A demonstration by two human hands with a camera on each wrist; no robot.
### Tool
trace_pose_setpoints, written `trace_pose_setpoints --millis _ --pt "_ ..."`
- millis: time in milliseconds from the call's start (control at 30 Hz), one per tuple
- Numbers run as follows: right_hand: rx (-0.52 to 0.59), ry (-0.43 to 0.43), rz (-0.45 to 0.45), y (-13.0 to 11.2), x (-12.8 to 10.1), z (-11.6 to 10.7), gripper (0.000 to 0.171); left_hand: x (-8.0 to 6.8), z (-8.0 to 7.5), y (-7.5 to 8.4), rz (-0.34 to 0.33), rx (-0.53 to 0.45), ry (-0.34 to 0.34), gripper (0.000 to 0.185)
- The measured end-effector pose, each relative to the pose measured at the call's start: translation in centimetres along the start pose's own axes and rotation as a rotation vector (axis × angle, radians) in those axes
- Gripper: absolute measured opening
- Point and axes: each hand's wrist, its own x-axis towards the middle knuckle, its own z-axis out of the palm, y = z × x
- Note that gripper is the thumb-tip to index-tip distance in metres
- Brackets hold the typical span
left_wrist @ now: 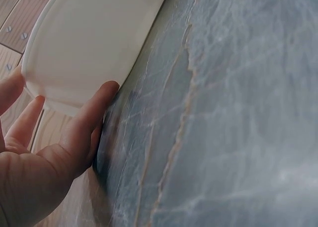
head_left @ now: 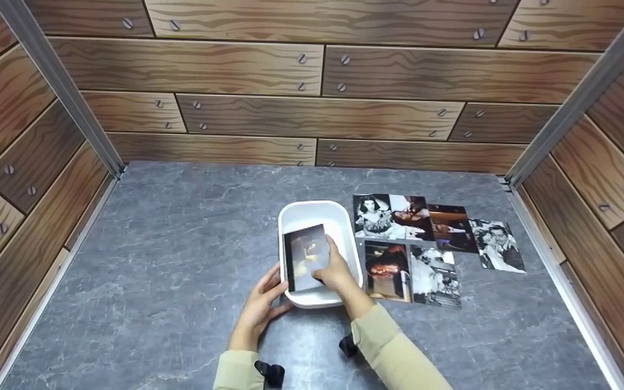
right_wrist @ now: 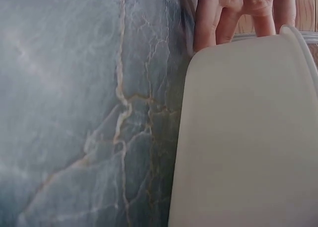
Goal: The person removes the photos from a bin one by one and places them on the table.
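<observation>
A white plastic tub (head_left: 320, 299) with rounded corners stands on the grey marbled surface. My left hand (head_left: 260, 299) holds its near left corner, a finger at the rim and the thumb low against the wall; the left wrist view shows that thumb (left_wrist: 97, 108) near the tub's base. My right hand (head_left: 339, 271) reaches over the tub and grips a dark photo print (head_left: 305, 257), thumb on its face and a finger along its right edge. The print lies tilted over the tub's opening, pale yellowish shapes in its middle. The right wrist view shows the tub's outer wall (right_wrist: 248, 132).
Right of the tub lie several photo prints in two rows: a black-and-white portrait (head_left: 372, 216), colour prints (head_left: 388, 269), another black-and-white print (head_left: 435, 276) and a couple's photo (head_left: 498, 245) farthest right. Wood-patterned walls (head_left: 312, 70) enclose the surface at the back and sides.
</observation>
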Motion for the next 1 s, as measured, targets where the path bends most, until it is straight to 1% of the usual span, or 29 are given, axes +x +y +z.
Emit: trace_pose_setpoints --millis 67,133,233,333,467,600,700,767,900,1000 --pt "0.005 0.017 -0.011 -0.1 -0.2 -0.4 0.100 -0.1 0.0 0.0 -0.007 -0.001 0.003 0.063" --pt "0.037 0.038 -0.036 -0.3 -0.5 -1.0 0.098 -0.1 0.0 -0.1 -0.010 0.001 0.005 0.064" --pt "0.071 0.064 -0.060 -0.6 -0.9 -2.7 0.096 -0.1 0.0 0.0 -0.010 0.008 0.008 0.067" --pt "0.132 0.084 -0.049 -0.6 -1.2 -5.3 0.095 -0.1 0.1 0.0 -0.009 0.029 0.015 0.069" --pt "0.157 0.118 0.022 0.7 -1.8 -9.5 0.095 0.0 0.1 0.2 -0.010 0.049 0.026 0.070" --pt "0.176 0.169 0.055 3.6 -2.4 -14.3 0.094 -0.2 0.1 0.1 -0.015 0.044 0.030 0.070" --pt "0.167 0.192 0.069 6.5 -2.9 -18.1 0.092 -0.2 0.0 0.1 -0.020 0.039 0.035 0.071" --pt "0.108 0.184 0.099 8.6 -3.3 -20.8 0.090 -0.2 0.1 0.0 -0.025 0.034 0.034 0.071" --pt "-0.057 0.122 0.137 12.5 -4.3 -25.8 0.088 0.0 0.1 0.1 -0.029 0.028 0.033 0.072" --pt "-0.089 0.084 0.136 14.8 -4.9 -28.5 0.088 0.1 0.0 0.1 -0.022 0.027 0.035 0.072"
